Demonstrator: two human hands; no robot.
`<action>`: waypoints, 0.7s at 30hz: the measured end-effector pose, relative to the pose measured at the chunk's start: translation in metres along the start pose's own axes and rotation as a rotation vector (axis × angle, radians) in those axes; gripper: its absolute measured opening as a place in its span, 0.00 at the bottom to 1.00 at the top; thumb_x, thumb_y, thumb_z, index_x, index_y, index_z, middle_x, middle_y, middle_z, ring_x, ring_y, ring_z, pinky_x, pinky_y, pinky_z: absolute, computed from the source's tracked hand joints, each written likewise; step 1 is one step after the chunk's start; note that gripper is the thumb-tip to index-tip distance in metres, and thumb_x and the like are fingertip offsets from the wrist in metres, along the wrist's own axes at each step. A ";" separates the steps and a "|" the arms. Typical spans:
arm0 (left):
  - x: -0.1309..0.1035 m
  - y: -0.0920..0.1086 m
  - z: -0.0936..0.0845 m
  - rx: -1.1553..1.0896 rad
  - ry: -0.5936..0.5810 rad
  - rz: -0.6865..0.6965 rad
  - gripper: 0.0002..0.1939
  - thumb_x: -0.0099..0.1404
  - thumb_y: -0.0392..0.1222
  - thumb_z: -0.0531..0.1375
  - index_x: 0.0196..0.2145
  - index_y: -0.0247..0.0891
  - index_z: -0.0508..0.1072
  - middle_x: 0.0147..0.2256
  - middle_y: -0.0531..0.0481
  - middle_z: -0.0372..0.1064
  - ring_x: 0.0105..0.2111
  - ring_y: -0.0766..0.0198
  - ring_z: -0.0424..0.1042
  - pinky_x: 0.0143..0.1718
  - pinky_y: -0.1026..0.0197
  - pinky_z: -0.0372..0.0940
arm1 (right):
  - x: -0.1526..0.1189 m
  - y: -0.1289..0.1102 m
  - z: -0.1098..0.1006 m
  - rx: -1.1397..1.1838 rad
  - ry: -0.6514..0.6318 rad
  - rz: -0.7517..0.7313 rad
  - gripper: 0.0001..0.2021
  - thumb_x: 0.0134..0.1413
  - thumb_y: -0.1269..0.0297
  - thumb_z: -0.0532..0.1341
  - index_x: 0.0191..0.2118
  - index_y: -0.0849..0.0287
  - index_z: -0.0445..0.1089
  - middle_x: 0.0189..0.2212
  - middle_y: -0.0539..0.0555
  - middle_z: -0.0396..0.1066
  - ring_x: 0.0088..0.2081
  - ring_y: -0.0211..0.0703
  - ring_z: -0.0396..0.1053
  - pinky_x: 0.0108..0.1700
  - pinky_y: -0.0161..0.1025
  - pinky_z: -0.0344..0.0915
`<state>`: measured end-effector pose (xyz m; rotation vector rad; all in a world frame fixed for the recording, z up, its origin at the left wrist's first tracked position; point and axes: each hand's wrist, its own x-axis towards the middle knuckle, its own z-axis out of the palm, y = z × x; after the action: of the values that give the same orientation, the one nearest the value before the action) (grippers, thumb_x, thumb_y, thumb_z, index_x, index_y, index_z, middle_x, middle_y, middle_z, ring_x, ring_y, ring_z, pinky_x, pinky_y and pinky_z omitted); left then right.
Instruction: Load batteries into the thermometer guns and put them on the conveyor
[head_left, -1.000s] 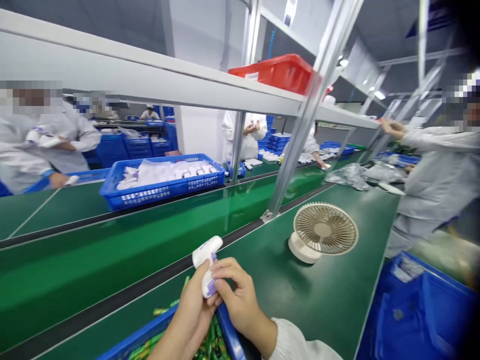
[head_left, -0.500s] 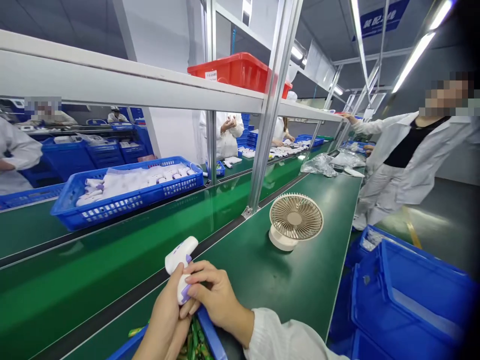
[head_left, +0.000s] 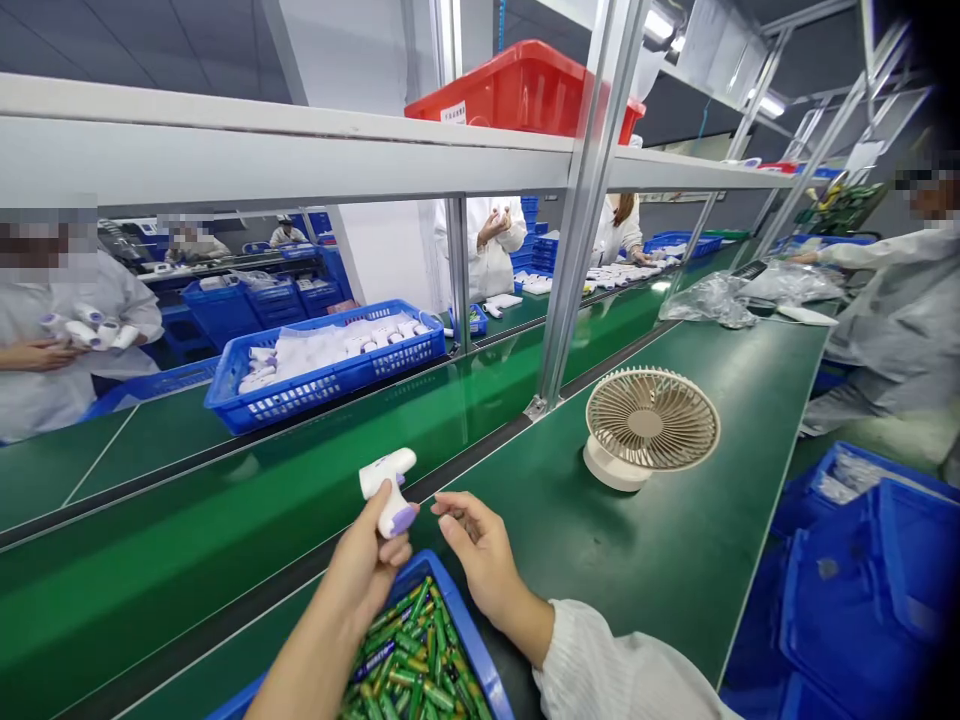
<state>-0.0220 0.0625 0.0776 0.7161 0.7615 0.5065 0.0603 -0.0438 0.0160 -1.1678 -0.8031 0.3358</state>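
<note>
My left hand [head_left: 367,560] grips a white infrared thermometer [head_left: 391,512] with purple trim by its handle, its head pointing up and to the right. Just right of it, apart from the thermometer, is my right hand [head_left: 487,560], fingers loosely curled with nothing seen between them. Beneath both hands stands a blue bin [head_left: 491,655] full of green and gold batteries [head_left: 431,655]. My left forearm hides part of that bin.
A beige desk fan [head_left: 649,425] stands on the green bench. Across the belt [head_left: 187,560] sits a blue basket [head_left: 330,395] of white thermometers. A metal post [head_left: 581,250] carries a shelf with a red bin [head_left: 517,90]. Co-workers stand across and at right; blue crates [head_left: 870,590] are lower right.
My right hand has come off the thermometer and moved right. The left hand still holds it, tilted differently. My view has swung left, showing more batteries and a co-worker holding several thermometers.
</note>
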 end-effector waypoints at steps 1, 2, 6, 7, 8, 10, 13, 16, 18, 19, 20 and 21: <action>0.009 0.009 -0.008 0.017 0.047 0.001 0.08 0.67 0.40 0.57 0.40 0.32 0.67 0.28 0.48 0.68 0.11 0.81 0.47 0.11 0.73 0.46 | 0.001 0.004 0.000 -0.001 0.016 0.037 0.15 0.60 0.53 0.60 0.46 0.58 0.73 0.37 0.56 0.73 0.39 0.44 0.71 0.40 0.39 0.69; 0.019 0.018 -0.018 0.022 0.091 0.011 0.06 0.67 0.37 0.57 0.39 0.31 0.66 0.30 0.47 0.68 0.12 0.81 0.48 0.11 0.74 0.46 | 0.002 0.008 -0.001 -0.001 0.026 0.070 0.16 0.59 0.53 0.61 0.45 0.59 0.73 0.36 0.56 0.74 0.38 0.44 0.71 0.39 0.38 0.69; 0.051 0.046 -0.056 -0.002 0.384 0.142 0.07 0.66 0.26 0.53 0.41 0.31 0.64 0.33 0.45 0.67 0.19 0.75 0.64 0.19 0.72 0.61 | 0.002 0.018 0.000 0.002 0.017 0.145 0.17 0.57 0.51 0.62 0.42 0.59 0.75 0.33 0.55 0.73 0.34 0.43 0.69 0.36 0.37 0.66; 0.056 0.049 -0.062 -0.002 0.454 0.198 0.10 0.64 0.24 0.52 0.43 0.31 0.64 0.35 0.45 0.67 0.24 0.72 0.69 0.24 0.69 0.66 | 0.002 0.020 0.001 0.001 0.010 0.159 0.16 0.56 0.51 0.62 0.42 0.59 0.75 0.32 0.55 0.73 0.33 0.43 0.69 0.35 0.37 0.65; 0.060 0.050 -0.064 0.012 0.506 0.261 0.13 0.63 0.23 0.53 0.44 0.33 0.64 0.37 0.45 0.67 0.28 0.69 0.72 0.29 0.66 0.68 | 0.002 0.022 0.001 -0.001 0.002 0.176 0.16 0.56 0.51 0.63 0.41 0.59 0.75 0.31 0.54 0.72 0.32 0.42 0.68 0.34 0.37 0.64; 0.062 0.045 -0.061 0.100 0.547 0.388 0.15 0.62 0.26 0.55 0.47 0.35 0.65 0.41 0.45 0.67 0.34 0.66 0.73 0.33 0.63 0.68 | 0.001 0.027 0.002 -0.004 -0.015 0.214 0.16 0.55 0.51 0.63 0.39 0.60 0.76 0.29 0.53 0.72 0.29 0.40 0.67 0.33 0.36 0.63; 0.055 0.023 -0.040 0.427 0.411 0.523 0.12 0.63 0.39 0.58 0.46 0.37 0.69 0.43 0.46 0.70 0.34 0.63 0.72 0.32 0.62 0.66 | 0.000 0.033 0.004 -0.017 -0.054 0.267 0.17 0.55 0.50 0.63 0.38 0.61 0.76 0.28 0.53 0.73 0.28 0.40 0.66 0.31 0.35 0.62; 0.040 -0.006 -0.016 0.884 0.033 0.598 0.15 0.65 0.48 0.54 0.45 0.39 0.71 0.42 0.45 0.73 0.35 0.58 0.72 0.36 0.57 0.66 | 0.000 0.033 0.006 -0.026 -0.120 0.291 0.17 0.56 0.50 0.62 0.35 0.62 0.77 0.27 0.53 0.73 0.28 0.41 0.67 0.31 0.35 0.61; 0.030 -0.020 -0.005 1.225 -0.199 0.657 0.14 0.67 0.47 0.51 0.43 0.40 0.72 0.41 0.45 0.73 0.40 0.54 0.72 0.43 0.53 0.64 | 0.000 0.029 0.007 -0.010 -0.158 0.258 0.18 0.57 0.50 0.61 0.32 0.63 0.76 0.26 0.53 0.73 0.28 0.42 0.67 0.32 0.36 0.61; 0.025 -0.025 -0.002 1.379 -0.270 0.684 0.14 0.67 0.44 0.50 0.42 0.40 0.73 0.42 0.45 0.73 0.42 0.53 0.71 0.45 0.52 0.62 | 0.001 0.027 0.007 0.001 -0.169 0.235 0.18 0.57 0.51 0.61 0.32 0.63 0.76 0.25 0.53 0.73 0.29 0.43 0.67 0.32 0.36 0.62; 0.022 -0.027 0.000 1.500 -0.305 0.704 0.15 0.67 0.43 0.48 0.41 0.40 0.74 0.42 0.44 0.73 0.44 0.52 0.71 0.47 0.51 0.61 | 0.001 0.025 0.007 0.007 -0.175 0.217 0.18 0.57 0.51 0.61 0.31 0.63 0.76 0.25 0.53 0.73 0.29 0.43 0.67 0.32 0.36 0.62; 0.020 -0.028 0.000 1.579 -0.306 0.711 0.16 0.68 0.41 0.47 0.42 0.40 0.74 0.43 0.44 0.73 0.45 0.52 0.70 0.47 0.51 0.60 | 0.001 0.024 0.007 0.005 -0.178 0.204 0.18 0.57 0.52 0.61 0.31 0.63 0.77 0.25 0.53 0.73 0.29 0.43 0.67 0.33 0.36 0.62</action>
<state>-0.0050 0.0567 0.0486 2.5245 0.4774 0.3197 0.0599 -0.0291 -0.0038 -1.2301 -0.8379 0.6166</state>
